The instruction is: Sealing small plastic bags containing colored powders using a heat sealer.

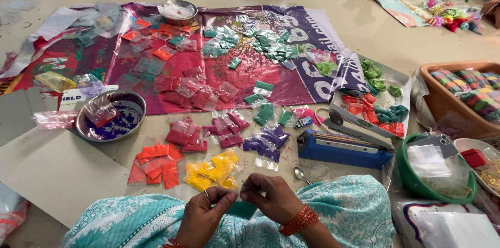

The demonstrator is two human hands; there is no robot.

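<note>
Hands low over lap, left hand (pixel 204 211) and right hand (pixel 271 198) both pinched on small teal packet (pixel 242 209) held between them; yellow packets (pixel 213 170) just ahead, blue heat sealer (pixel 341 151) ahead-right of right hand.

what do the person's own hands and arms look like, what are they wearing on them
Both hands are bare. The left hand has a thin ring on one finger, and a sliver of orange-red bangle shows at that wrist. The right hand has a stack of orange-red bangles around the wrist. No sleeves cover the forearms; turquoise patterned cloth lies beneath them.
</note>
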